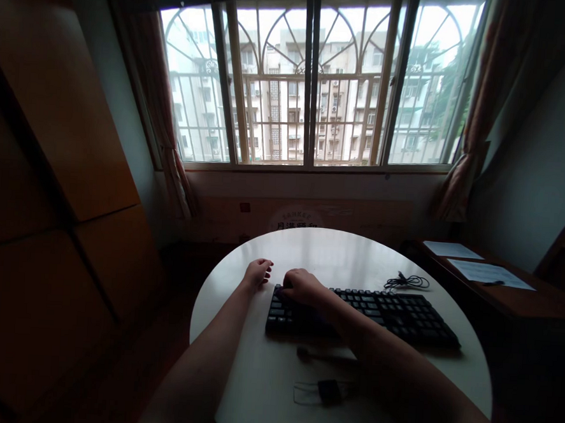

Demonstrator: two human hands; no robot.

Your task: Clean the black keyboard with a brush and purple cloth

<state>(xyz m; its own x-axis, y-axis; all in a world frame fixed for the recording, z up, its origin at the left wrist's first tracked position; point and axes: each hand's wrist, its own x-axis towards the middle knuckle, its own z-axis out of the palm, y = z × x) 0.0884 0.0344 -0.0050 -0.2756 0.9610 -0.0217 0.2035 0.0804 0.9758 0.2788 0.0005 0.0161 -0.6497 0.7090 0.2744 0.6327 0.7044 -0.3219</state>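
Note:
A black keyboard (391, 312) lies on a round white table (337, 253). My right hand (301, 285) reaches across and rests on the keyboard's far left corner, fingers curled down over the keys; what they pinch, if anything, is hidden. My left hand (258, 272) lies on the bare tabletop just left of the keyboard, fingers loosely curled, holding nothing I can see. A coiled black cable (406, 282) sits behind the keyboard's right half.
Near the table's front edge lie a small dark tool (302, 353) and a small black object with a wire loop (327, 391). A wooden desk with papers (489, 272) stands at right, a wooden cabinet (49, 178) at left, a barred window (314, 86) ahead.

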